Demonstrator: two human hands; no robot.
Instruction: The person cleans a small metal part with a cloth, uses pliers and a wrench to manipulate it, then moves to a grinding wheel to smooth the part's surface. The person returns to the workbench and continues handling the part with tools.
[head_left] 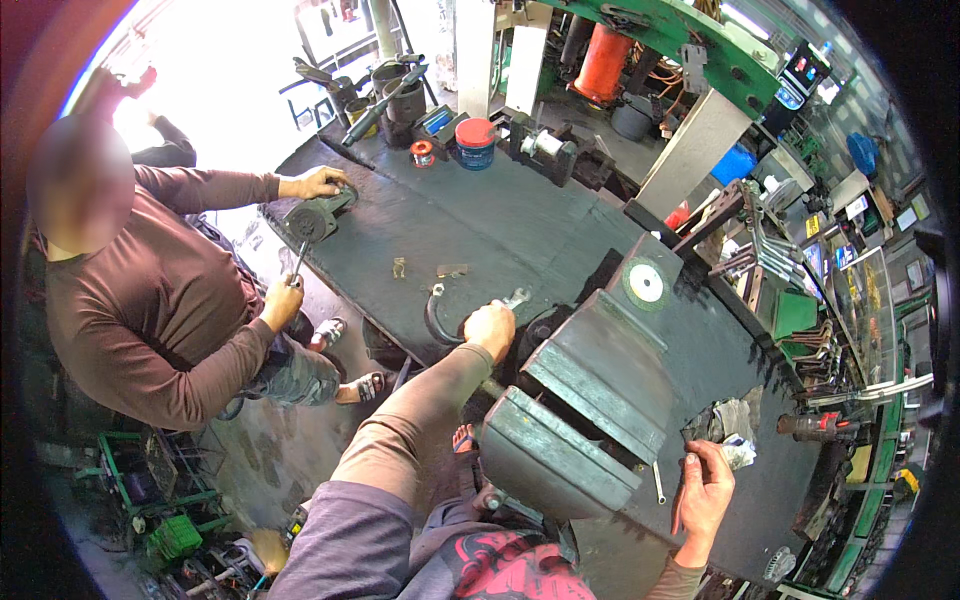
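My left hand (pixel 490 331) is closed around a wrench (pixel 517 297), whose shiny open end sticks out past the fingers. Beside that hand, a black curved hose (pixel 434 318) with a metal end fitting lies on the dark bench. To the right stands a big bench vise (pixel 600 362), its jaws apart with a gap between them. My right hand (pixel 705 492) hovers at the vise's right side, fingers loosely bent and apart, with nothing visible in it. Close by are a small wrench (pixel 659 483) and a crumpled rag (pixel 728 420).
At left, a co-worker's hands work a slim tool (pixel 302 258) on a grey metal part (pixel 318 217). Two small metal pieces (pixel 452 270) lie mid-bench. Behind sit a red-lidded blue tub (pixel 475 146) and an orange spool (pixel 422 154). A grinding disc (pixel 644 284) rests behind the vise.
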